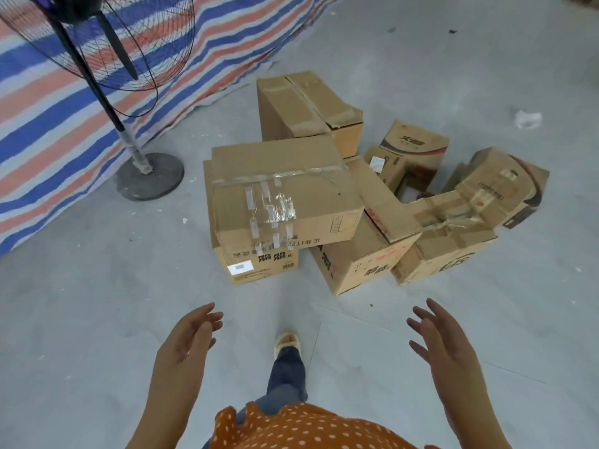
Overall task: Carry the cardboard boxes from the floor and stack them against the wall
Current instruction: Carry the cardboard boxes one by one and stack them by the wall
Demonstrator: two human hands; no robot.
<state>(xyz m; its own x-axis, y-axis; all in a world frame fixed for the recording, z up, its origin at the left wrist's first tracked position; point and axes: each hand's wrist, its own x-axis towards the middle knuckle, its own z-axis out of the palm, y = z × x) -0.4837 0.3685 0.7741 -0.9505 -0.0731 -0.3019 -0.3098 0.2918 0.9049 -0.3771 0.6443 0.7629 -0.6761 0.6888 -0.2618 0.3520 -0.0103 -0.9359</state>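
At the far left a standing fan [97,59] is leaning in front of a striped tarp [48,124]. The left hand [188,338] is reaching forward with fingers spread, holding nothing. Beyond it the cardboard boxes [324,196] are lying in a loose pile on the floor [97,319], the taped box [282,196] sitting on top. The right hand [440,341] is also spread and empty, probably so both can take the taped box by its sides.
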